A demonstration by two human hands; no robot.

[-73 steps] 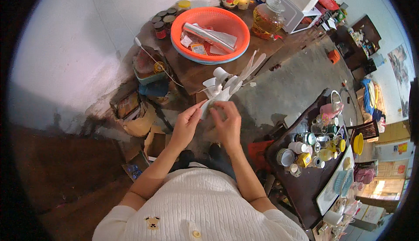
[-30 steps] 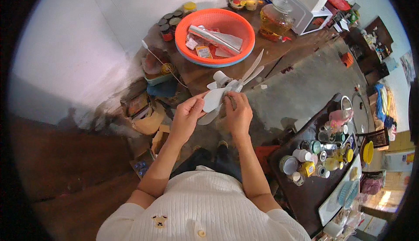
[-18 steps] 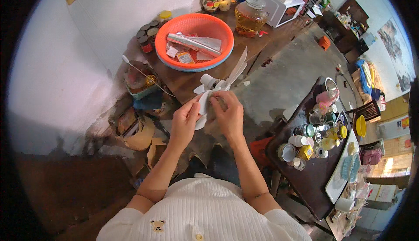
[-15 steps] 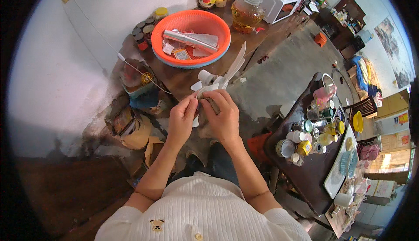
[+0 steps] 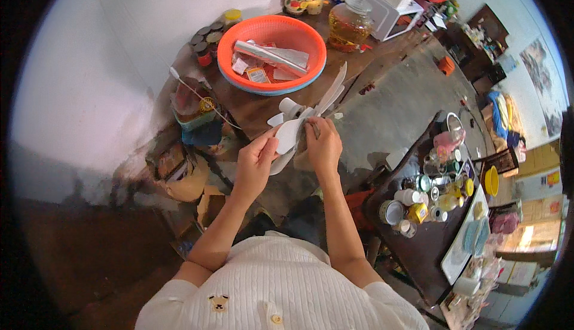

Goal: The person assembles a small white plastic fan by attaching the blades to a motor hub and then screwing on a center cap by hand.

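In front of my body I hold a white fan-like thing with several flat, rounded blades and a short white cylinder at its far side. One long blade points up and to the right, and another hangs below my hands. My left hand pinches the edge of a near blade between thumb and fingers. Near the middle, where the blades meet, my right hand is closed on it; its fingertips are partly hidden. The thing is held above the floor, by the edge of a brown wooden table.
An orange basket with packets and a foil roll stands on that table, beside dark-lidded jars and a glass jar of amber liquid. At right, a dark table bears several jars. Boxes and bags crowd the left.
The white fan-like thing has turned, showing a broad blade face between my hands. My right hand has shifted right, away from my left hand. The view has moved slightly.
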